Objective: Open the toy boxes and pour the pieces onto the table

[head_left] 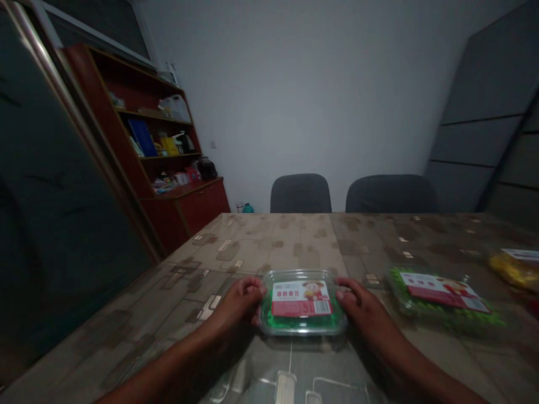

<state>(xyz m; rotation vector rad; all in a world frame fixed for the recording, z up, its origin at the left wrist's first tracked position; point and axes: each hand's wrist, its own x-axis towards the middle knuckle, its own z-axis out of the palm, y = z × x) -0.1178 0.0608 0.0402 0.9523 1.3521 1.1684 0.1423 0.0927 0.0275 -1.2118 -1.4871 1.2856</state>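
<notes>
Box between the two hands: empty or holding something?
Holding something: green contents show through the clear box, below and beside its label. How full, cannot tell.

The held container (302, 324) is glossy plastic, its label (295, 306) smooth.

A patterned cloth (303, 244) spreads across six o'clock. Two grey chairs stand behind it toward three o'clock, one close in (300, 194), the other farther out (389, 194). Pale wall (303, 95) fills twelve. At ten o'clock, a reddish cupboard (202, 205) holds a blue folder (143, 137), something yellow (169, 146) and a dark, rounded object (206, 167); a small wall plate (213, 144) sits just beside it. A dark door (71, 196) takes nine; a grey panel (475, 95) with dark lines leans into two o'clock.
</notes>
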